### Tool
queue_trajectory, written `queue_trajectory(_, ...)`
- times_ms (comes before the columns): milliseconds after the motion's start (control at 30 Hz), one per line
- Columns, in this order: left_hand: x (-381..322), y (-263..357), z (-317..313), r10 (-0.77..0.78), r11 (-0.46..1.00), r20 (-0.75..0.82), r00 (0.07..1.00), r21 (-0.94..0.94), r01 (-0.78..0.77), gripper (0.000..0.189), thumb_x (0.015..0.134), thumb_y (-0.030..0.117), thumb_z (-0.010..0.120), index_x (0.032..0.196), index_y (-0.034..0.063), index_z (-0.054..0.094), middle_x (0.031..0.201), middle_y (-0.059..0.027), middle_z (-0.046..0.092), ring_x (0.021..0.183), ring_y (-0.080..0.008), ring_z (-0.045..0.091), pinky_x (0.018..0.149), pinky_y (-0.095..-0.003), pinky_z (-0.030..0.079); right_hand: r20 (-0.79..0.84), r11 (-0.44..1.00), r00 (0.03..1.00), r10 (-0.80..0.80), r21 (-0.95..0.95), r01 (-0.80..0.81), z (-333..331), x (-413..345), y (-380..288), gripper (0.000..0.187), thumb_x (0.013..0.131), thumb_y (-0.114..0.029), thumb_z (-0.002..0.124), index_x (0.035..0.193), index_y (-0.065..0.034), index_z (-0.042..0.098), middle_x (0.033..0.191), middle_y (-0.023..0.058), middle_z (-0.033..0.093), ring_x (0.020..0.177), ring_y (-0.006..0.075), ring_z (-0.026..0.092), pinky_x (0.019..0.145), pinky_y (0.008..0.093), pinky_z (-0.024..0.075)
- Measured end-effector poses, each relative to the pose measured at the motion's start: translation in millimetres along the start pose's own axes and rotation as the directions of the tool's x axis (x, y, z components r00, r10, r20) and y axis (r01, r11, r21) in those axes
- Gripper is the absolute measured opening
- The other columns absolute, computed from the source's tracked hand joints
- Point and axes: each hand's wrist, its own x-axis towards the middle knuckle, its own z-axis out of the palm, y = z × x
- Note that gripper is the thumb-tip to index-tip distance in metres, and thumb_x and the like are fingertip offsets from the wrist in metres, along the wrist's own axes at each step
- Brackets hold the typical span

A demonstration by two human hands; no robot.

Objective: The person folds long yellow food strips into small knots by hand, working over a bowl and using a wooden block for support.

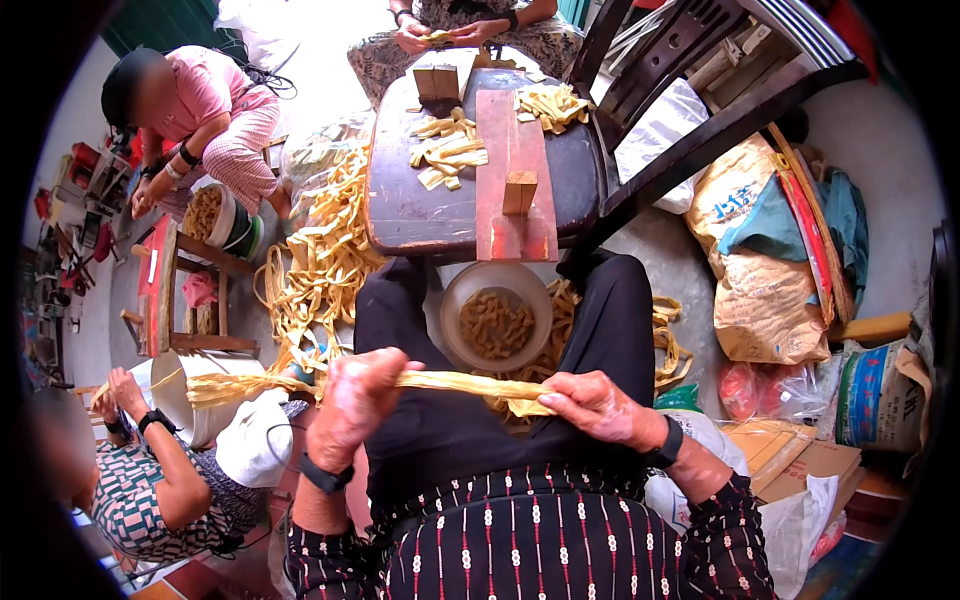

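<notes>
A long yellowish strip (472, 383) of some pliable material is stretched across my lap. My left hand (364, 394) grips it toward one side, and its frayed, bunched end sticks out past that fist. Around the other end my right hand (592, 405) is closed, thumb on top. Between my knees stands a pale plastic bucket (541, 319) with small twisted pieces (496, 324) in its bottom. Ahead of me is a dark wooden chair seat (420, 221) bearing a reddish board (495, 142) with an upright wooden block (519, 193). Short cut strips (450, 154) lie beside the board.
A heap of long strips (322, 232) spreads over the floor at left. Co-workers sit at left (217, 120), lower left (150, 480) and across the chair (465, 30). A red-topped wooden stool (156, 277) stands at left. Paper sacks (765, 300) and cardboard (810, 465) fill the right.
</notes>
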Motion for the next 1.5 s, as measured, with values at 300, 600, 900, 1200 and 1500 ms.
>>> queue_trajectory(300,-4,24,41,-0.017,0.988,0.319,0.948,-0.142,0.066,0.02,0.08,0.008,0.067,0.073,0.0054,0.049,0.057,-0.0157,0.051,0.054,-0.0368,0.056,0.049,-0.044,0.041,0.102,0.978,0.993,-0.066,-0.19,0.084,26,17,-3,0.053,0.092,-0.033,0.062,0.127,0.0041,0.048,0.107,0.0225,0.061,0.096,0.0387,0.062,0.085,0.0427,0.0496)
queue_trajectory(600,9,34,18,-0.019,0.929,0.473,0.881,-0.316,0.19,0.029,0.088,0.023,0.068,0.074,0.001,0.055,0.06,-0.0144,0.053,0.057,-0.0324,0.055,0.054,-0.0406,0.042,0.258,0.99,0.965,0.046,0.117,-0.079,25,14,1,0.02,0.101,-0.021,0.052,0.098,-0.0017,0.055,0.062,0.0126,0.049,0.057,0.0271,0.053,0.056,0.0386,0.0397)
queue_trajectory(900,5,30,-6,-0.181,0.574,0.632,0.754,-0.555,0.603,0.032,0.096,0.025,0.06,0.08,-0.0019,0.066,0.061,0.0019,0.054,0.059,-0.0049,0.043,0.052,-0.0235,0.032,0.165,0.982,0.985,-0.048,0.189,0.016,30,17,1,0.021,0.102,-0.019,0.048,0.096,-0.0011,0.057,0.067,0.0118,0.053,0.06,0.0248,0.055,0.058,0.0356,0.0435)
queue_trajectory(1200,20,65,11,-0.403,-0.217,0.199,0.893,-0.969,0.118,0.027,0.099,0.023,0.054,0.08,0.0034,0.057,0.056,0.0049,0.039,0.049,-0.0052,0.031,0.047,-0.023,0.025,-0.197,0.961,0.948,-0.251,0.07,0.269,36,47,-41,0.013,0.099,-0.012,0.05,0.096,0.0005,0.054,0.074,0.0183,0.056,0.069,0.0383,0.06,0.058,0.0422,0.0449)
queue_trajectory(1500,25,52,11,-0.461,-0.501,0.162,0.873,-0.859,-0.106,0.033,0.105,0.031,0.043,0.09,0.004,0.057,0.062,0.0049,0.044,0.047,-0.0028,0.032,0.045,-0.0195,0.028,-0.217,0.948,0.925,-0.312,-0.006,0.318,44,59,-48,0.013,0.098,-0.01,0.052,0.093,0.0016,0.049,0.073,0.0209,0.054,0.072,0.0431,0.058,0.058,0.0463,0.0437)
